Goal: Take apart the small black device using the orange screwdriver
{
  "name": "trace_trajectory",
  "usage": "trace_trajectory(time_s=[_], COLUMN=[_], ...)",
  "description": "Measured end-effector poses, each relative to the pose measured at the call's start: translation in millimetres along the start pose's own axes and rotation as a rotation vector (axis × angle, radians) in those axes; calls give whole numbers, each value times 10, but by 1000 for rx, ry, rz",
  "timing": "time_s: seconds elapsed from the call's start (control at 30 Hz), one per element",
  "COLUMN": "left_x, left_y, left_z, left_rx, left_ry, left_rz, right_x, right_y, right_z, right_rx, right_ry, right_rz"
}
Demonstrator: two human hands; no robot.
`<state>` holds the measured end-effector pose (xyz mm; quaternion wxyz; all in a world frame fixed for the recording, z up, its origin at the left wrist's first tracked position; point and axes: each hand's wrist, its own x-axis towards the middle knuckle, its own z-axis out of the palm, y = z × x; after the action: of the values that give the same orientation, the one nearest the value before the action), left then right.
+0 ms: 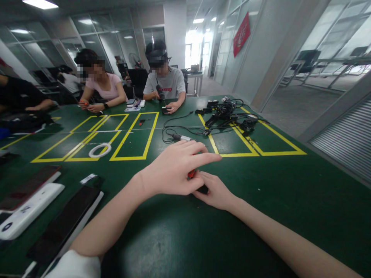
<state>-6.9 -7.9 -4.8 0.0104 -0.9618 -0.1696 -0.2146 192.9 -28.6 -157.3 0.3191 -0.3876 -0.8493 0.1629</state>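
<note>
Both hands meet over a small red-and-black object on the green worktop [278, 200].
The left hand [174, 172] arches over it with fingers loosely spread; the right hand [216, 191] pinches the small object [196, 181] from below, mostly hidden, so its exact kind is unclear; a slip looks likely if that narrow pinch loosens; beyond lie a pen-like tool [181, 137] with its cable, a tangle of black cables [228, 114], and two seated people.
</note>
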Motion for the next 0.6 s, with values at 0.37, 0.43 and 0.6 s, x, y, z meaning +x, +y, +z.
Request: trace_trajectory(time_s=[0.37,0.43,0.6], left_x=[7,7,23], left_y=[-1,15,44], left_z=[2,9,22], left_rx=[79,63,14], left_ry=[-28,-19,-48], left_rz=[-8,-21,0], right_x=[8,4,1], right_y=[-3,-6,-1], right_z=[0,4,13], right_rx=[3,8,36], right_ry=[12,24,55], right_rz=[-23,-21,-38])
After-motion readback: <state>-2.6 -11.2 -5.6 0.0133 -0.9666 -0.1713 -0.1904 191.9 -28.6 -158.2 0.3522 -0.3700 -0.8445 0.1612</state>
